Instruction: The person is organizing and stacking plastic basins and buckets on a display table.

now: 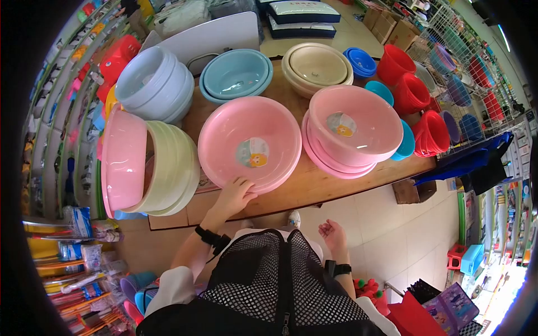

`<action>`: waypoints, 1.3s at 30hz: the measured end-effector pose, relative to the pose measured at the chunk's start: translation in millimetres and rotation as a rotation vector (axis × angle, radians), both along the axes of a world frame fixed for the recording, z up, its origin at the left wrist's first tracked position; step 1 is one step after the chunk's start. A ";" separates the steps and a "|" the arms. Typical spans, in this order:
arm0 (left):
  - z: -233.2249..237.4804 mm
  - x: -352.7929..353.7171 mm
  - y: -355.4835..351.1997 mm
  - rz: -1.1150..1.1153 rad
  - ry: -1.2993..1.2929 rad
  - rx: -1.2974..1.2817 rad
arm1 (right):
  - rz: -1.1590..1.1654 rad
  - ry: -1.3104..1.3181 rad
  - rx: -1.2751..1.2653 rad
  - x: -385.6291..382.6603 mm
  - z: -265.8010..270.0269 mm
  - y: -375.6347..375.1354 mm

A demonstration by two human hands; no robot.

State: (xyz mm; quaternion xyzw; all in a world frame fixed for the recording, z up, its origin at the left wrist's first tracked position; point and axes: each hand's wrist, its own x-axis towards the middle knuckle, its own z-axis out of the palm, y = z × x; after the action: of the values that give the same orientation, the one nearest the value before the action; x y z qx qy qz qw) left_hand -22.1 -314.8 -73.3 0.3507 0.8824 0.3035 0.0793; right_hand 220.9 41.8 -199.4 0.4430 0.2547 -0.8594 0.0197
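Observation:
My left hand [234, 197] is at the near rim of a pink basin [218, 134] with a round sticker inside, its fingers curled over the edge. My right hand [333, 234] hangs in front of the table with loosely curled fingers apart, holding nothing. To the right of that basin stands a stack of pink basins [370, 120], the top one tilted. On the left, a pink basin [124, 162] leans on its side against pale green basins [176, 165]. Behind are light blue basins [154, 84], teal-blue basins [235, 73] and cream basins [318, 64].
The wooden table [280, 204] also bears small blue bowls [360, 61], red buckets [431, 134] and turquoise bowls [404, 140]. A cardboard box [414, 191] is on the floor to the right. Shelves of goods line both sides, and a person [134, 17] stands at the far left.

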 end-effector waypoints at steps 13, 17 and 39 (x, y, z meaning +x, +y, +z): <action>28.6 7.4 -12.3 0.087 0.295 -0.011 | 0.102 -0.004 0.062 -35.5 6.7 -5.2; 76.8 -6.6 -8.3 0.148 0.362 0.085 | 0.087 -0.034 0.065 -35.0 7.5 -4.3; 164.8 -139.3 145.1 0.268 -0.162 1.048 | 0.005 0.069 0.033 -15.3 6.1 1.3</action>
State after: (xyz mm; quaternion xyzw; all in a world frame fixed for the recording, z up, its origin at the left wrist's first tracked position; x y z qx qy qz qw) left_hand -161.4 -169.7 91.5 0.2034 0.6410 0.7360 -0.0779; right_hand 205.5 43.0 -193.2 0.4129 0.2704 -0.8697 0.0057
